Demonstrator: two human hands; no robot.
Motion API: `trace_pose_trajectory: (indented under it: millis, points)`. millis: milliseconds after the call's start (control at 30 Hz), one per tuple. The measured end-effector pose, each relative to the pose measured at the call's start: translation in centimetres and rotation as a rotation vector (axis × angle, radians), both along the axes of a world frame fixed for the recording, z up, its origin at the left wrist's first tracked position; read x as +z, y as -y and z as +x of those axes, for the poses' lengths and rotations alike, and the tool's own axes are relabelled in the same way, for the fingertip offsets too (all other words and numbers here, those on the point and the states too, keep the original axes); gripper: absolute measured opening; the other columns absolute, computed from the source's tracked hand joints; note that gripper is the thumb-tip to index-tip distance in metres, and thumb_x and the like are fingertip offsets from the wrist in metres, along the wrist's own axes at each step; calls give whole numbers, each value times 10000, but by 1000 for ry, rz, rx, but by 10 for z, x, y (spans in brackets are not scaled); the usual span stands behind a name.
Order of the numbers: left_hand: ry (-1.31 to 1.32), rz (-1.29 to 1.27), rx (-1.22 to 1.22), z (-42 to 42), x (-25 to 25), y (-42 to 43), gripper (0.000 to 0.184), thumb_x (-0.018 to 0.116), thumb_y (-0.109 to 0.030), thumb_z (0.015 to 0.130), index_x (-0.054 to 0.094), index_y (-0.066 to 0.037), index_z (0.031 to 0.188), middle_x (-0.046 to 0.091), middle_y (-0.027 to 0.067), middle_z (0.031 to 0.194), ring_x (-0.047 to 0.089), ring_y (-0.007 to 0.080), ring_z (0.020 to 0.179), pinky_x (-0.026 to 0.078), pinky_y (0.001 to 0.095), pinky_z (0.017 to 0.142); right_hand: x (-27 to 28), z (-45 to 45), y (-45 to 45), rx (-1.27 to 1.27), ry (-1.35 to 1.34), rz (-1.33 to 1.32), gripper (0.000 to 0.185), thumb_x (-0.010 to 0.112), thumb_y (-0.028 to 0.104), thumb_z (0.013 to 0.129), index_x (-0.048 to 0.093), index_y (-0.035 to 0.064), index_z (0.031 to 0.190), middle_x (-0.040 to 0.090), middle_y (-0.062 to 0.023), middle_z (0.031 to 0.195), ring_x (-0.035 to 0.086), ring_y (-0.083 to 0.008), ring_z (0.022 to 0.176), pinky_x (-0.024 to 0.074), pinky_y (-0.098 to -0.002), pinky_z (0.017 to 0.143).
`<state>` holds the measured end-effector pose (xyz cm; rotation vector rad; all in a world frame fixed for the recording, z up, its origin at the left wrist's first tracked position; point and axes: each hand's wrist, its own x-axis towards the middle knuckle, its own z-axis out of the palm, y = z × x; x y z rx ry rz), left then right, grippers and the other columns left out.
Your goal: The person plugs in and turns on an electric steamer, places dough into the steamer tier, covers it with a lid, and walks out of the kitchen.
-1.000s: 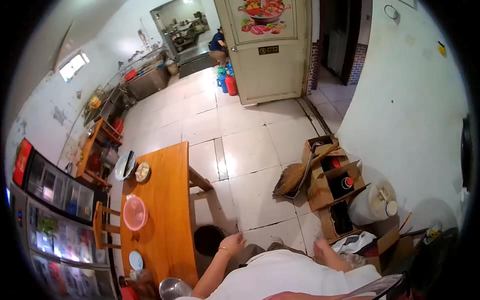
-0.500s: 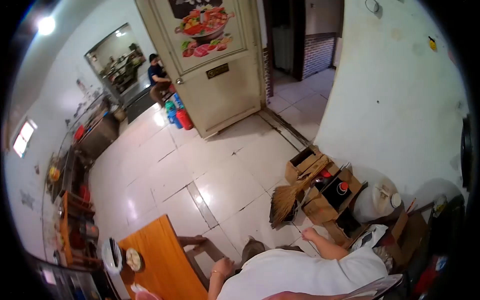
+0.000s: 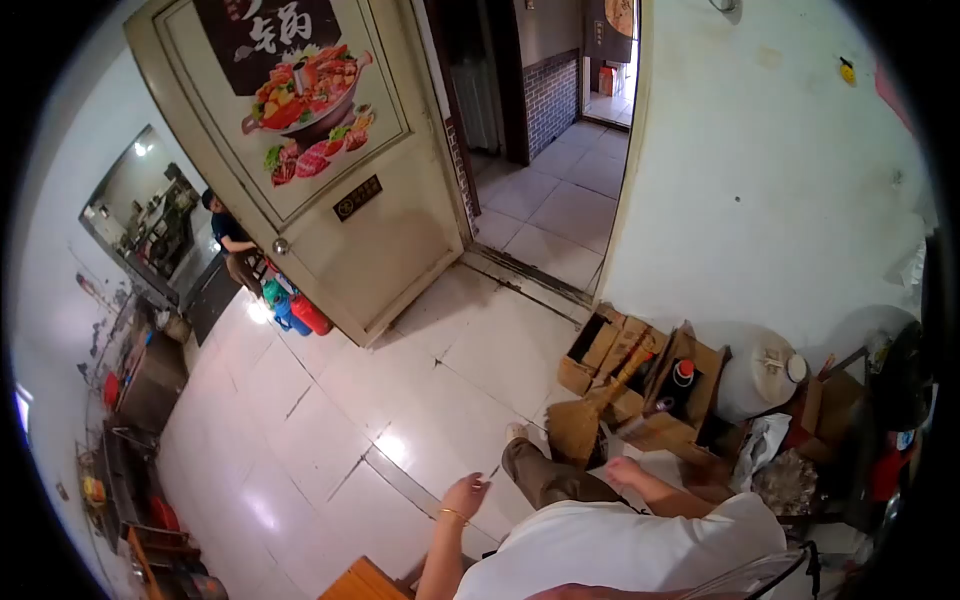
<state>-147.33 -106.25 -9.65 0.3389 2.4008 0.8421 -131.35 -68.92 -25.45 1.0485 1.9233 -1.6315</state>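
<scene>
My left hand point(image 3: 466, 494), with a gold-coloured bracelet point(image 3: 454, 516) at the wrist, hangs over the tiled floor. Its fingers are loosely bent and a little apart, and nothing shows in them. My right hand point(image 3: 626, 472) is low on the right, fingers curled in and slightly blurred, with no object seen in it. Nearest to that hand is a straw broom point(image 3: 575, 428), leaning on cardboard boxes point(image 3: 655, 430); hand and broom look apart. A dark bottle with a red cap point(image 3: 684, 372) stands in one box.
Ahead, a cream door point(image 3: 400, 250) with a hotpot poster stands ajar beside a doorway point(image 3: 545, 215). Red and blue flasks point(image 3: 300, 315) and a seated person point(image 3: 232, 240) are by its edge. A white plastic jug point(image 3: 760, 380) stands right; a wooden table point(image 3: 365, 582) is bottom left.
My view has moved forward and turned left, so the door looks larger. The table has slid mostly out of view. A leg has stepped forward, and my left hand is further ahead.
</scene>
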Motion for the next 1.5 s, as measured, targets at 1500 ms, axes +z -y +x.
trace_pose_trajectory:
  millis: [1500]
  points:
    - [433,443,-258,-1100,-164,-733,284,539,-295,852,640,-29,851,628,18,710,565,108,643,461,284,593,-20,-619,-339,-1221,351,-319,252,528,238,860,600,40,721,579,-116,607,545,-215,496,409,-352,446]
